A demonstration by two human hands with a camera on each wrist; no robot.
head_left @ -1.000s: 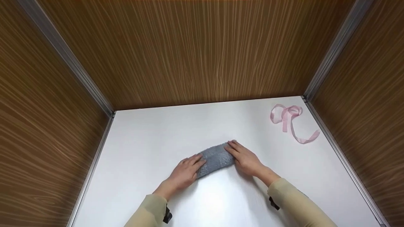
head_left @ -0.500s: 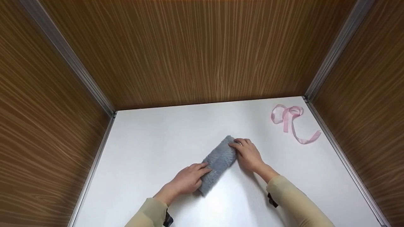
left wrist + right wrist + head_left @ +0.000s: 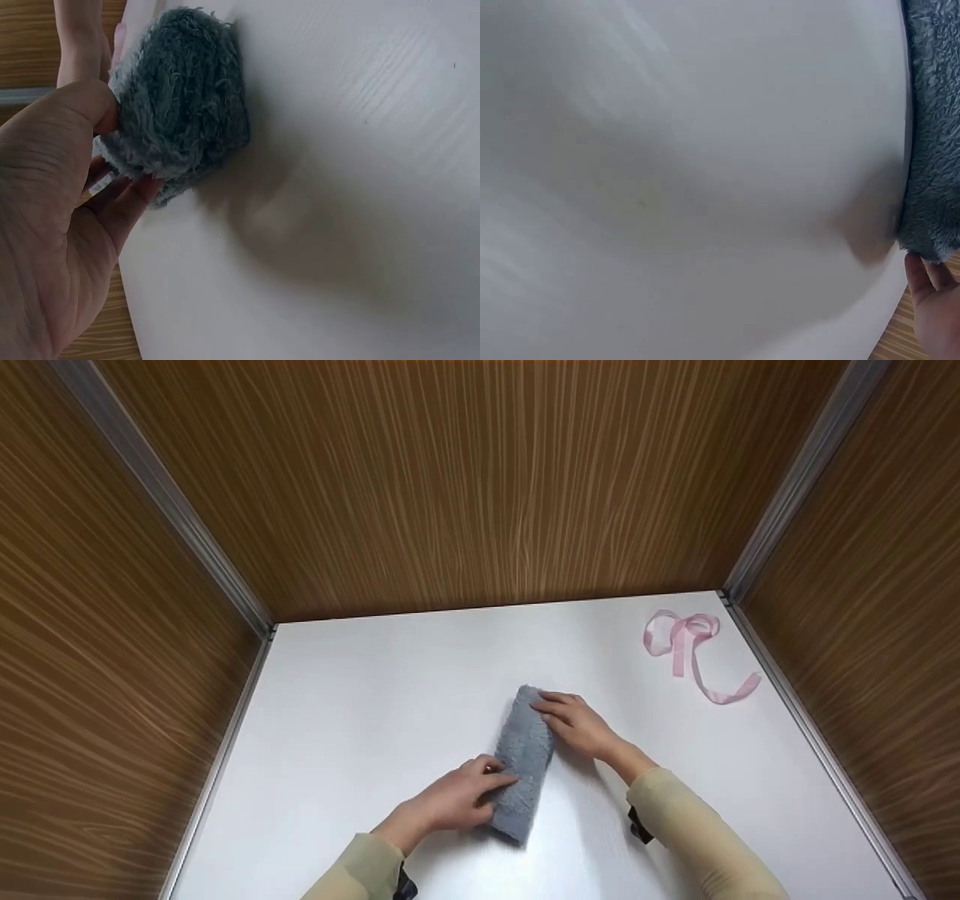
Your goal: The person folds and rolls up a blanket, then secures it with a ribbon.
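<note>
Two bare hands, long beige sleeves, a dark band at each cuff.

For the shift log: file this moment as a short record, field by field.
surface: white table inside wood-grain walls
item in hand: rolled grey towel, lying on the table, long axis running near to far
left hand: grips the near end of the towel, thumb and fingers around it
right hand: fingers rest on the far end of the towel
other item: pink ribbon, loose at the far right corner, apart from both hands
</note>
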